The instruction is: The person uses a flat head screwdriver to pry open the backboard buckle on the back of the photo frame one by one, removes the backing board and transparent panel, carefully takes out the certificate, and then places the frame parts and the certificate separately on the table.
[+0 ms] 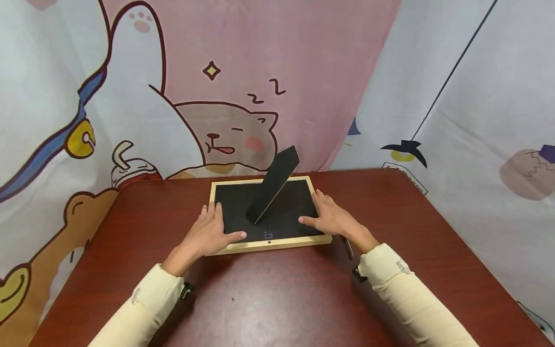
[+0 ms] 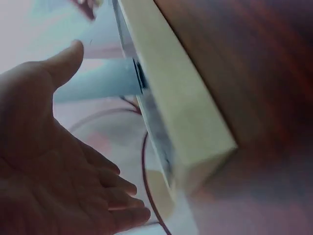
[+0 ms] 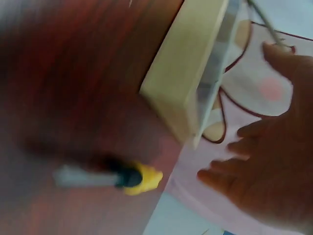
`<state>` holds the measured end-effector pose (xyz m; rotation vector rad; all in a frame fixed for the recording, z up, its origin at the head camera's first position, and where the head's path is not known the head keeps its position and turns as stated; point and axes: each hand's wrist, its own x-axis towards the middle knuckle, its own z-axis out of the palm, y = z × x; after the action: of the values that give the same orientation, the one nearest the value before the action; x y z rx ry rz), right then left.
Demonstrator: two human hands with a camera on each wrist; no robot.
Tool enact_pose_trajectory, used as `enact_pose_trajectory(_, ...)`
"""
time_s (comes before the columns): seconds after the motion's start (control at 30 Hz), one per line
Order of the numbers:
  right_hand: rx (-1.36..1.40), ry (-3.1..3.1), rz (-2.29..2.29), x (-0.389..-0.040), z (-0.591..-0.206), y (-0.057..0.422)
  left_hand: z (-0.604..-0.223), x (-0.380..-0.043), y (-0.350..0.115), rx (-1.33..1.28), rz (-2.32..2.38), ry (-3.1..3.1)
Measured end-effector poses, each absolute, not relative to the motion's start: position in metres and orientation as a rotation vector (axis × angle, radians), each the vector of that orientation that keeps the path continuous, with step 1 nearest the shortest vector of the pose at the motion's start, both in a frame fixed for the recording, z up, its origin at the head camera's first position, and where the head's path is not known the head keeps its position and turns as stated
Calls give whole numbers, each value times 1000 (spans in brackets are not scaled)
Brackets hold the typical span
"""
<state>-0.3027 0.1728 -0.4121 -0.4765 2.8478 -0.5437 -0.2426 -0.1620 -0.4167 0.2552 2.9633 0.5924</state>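
Observation:
A picture frame (image 1: 269, 245) with a pale wooden border lies face down on the table, its black back (image 1: 236, 202) upward. From that back the black easel stand (image 1: 275, 180) sticks up at a slant. My left hand (image 1: 208, 231), fingers spread and straight, is over the frame's left side. Over the right side is my right hand (image 1: 336, 219), its thumb pointing inward. Both wrist views show a gap between palm and wooden edge. Beside the frame's right end, partly hidden by my right hand in the head view, lies a screwdriver with a yellow and black handle (image 3: 142, 178).
The reddish-brown table (image 1: 269, 299) reaches back to a curtain (image 1: 329, 72) printed with cartoon animals. More of this fabric hangs along both sides. A thin cable (image 1: 535, 313) shows at the lower right, beyond the table edge.

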Motion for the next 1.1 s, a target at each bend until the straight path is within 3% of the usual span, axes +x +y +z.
enact_pose_trajectory(0.33, -507, 2889, -409, -357, -422, 186, -442, -242, -114, 196, 279, 3033)
enact_pose_trajectory(0.67, -567, 2863, -338, -399, -438, 179, -449, -241, -100, 102, 210, 3037)
enact_pose_trajectory(1.1, -542, 2833, -271, -402, -451, 173, -449, -242, -102, 99, 167, 3018)
